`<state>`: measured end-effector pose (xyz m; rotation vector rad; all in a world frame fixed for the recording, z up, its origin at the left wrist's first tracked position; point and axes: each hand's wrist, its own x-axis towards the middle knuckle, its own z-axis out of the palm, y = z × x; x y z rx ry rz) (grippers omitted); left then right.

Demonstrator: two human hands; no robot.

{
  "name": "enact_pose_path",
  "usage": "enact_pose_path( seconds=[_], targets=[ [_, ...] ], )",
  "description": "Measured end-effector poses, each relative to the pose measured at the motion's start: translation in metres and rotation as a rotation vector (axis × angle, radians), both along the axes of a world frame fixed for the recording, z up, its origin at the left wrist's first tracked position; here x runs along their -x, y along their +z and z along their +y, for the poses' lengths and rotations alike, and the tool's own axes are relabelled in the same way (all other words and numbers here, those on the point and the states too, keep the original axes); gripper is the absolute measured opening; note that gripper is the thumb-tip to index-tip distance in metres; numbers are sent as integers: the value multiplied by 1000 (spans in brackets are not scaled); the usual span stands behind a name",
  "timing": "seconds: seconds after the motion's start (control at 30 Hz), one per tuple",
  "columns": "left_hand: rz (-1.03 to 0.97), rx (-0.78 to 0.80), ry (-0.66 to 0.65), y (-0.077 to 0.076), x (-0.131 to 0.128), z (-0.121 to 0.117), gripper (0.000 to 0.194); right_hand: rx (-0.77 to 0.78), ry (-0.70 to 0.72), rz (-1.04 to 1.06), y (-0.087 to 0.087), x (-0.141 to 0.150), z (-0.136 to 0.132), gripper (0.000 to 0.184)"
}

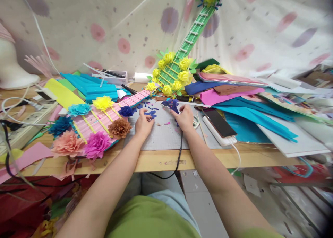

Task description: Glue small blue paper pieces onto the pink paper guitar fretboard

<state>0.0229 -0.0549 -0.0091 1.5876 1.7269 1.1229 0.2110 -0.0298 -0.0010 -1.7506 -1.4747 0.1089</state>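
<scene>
My left hand (144, 124) pinches a small dark blue paper cut-out (151, 114) with petal-like lobes, a little above the grey cutting mat (158, 141). In my right hand (185, 119) is a dark blue hot glue gun (172, 105), its nozzle pointing left toward the cut-out but apart from it. A black cord (179, 155) runs from the gun down over the table edge. Left of my left hand lies a pink paper guitar (97, 123) with paper flowers, among them a dark blue flower (126, 111) and a brown flower (119, 128). Blue paper scraps (139, 106) are scattered on the mat.
A green paper guitar (179, 63) with yellow roses leans at the back. Right of my hand, a phone (220, 122) rests on a white power bank (217, 132), near scissors (195, 121). Coloured paper sheets (256, 115) pile up right; a power strip (26, 123) lies left.
</scene>
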Motion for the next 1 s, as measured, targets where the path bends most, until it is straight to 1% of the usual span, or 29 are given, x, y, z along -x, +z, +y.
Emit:
enact_pose_path(
  seconds=[0.03, 0.07, 0.1, 0.17, 0.23, 0.3, 0.37, 0.47, 0.53, 0.57, 0.63, 0.7, 0.77, 0.83, 0.9, 1.0],
  targets=[
    [-9, -1, 1, 0, 0, 0, 49, 22, -16, -17, 4, 0, -4, 33],
    [-13, -3, -2, 0, 0, 0, 49, 51, 0, -23, 6, 2, -7, 33],
    [-14, -3, -12, 0, 0, 0, 50, 81, 53, -18, 8, 4, -9, 34],
    [-3, 2, -48, 2, 0, -2, 50, 115, 249, 44, 8, 10, -12, 29],
    [31, 5, -91, 4, 0, -3, 48, 120, 498, 165, 3, 19, -12, 21],
    [90, -6, -129, 6, -1, -5, 44, 133, 701, 282, -3, 28, -11, 32],
    [163, -20, -167, 7, -2, -7, 41, 157, 801, 317, -8, 34, -10, 39],
    [217, -37, -201, 4, -2, -7, 39, 165, 817, 313, -10, 37, -11, 35],
    [157, -76, -204, 2, -1, -5, 39, 141, 801, 360, -9, 37, -11, 33],
    [80, -93, -205, 2, -1, -3, 39, 128, 797, 395, -8, 36, -11, 32],
    [-176, -74, -199, 3, -1, -1, 34, 102, 799, 469, -5, 35, -11, 30],
    [-486, 28, -189, 8, -2, 0, 23, 83, 811, 527, -4, 34, -11, 27],
    [-716, 163, -189, 14, -3, -1, 13, 53, 820, 558, -4, 34, -11, 24],
    [-829, 285, -223, 18, -5, -3, 14, 19, 827, 564, -5, 34, -11, 21],
    [-881, 355, -258, 20, -5, -5, 17, 7, 840, 553, -6, 35, -11, 20],
    [-909, 353, -245, 19, -5, -6, 23, 41, 859, 541, -5, 35, -11, 21]
  ],
)
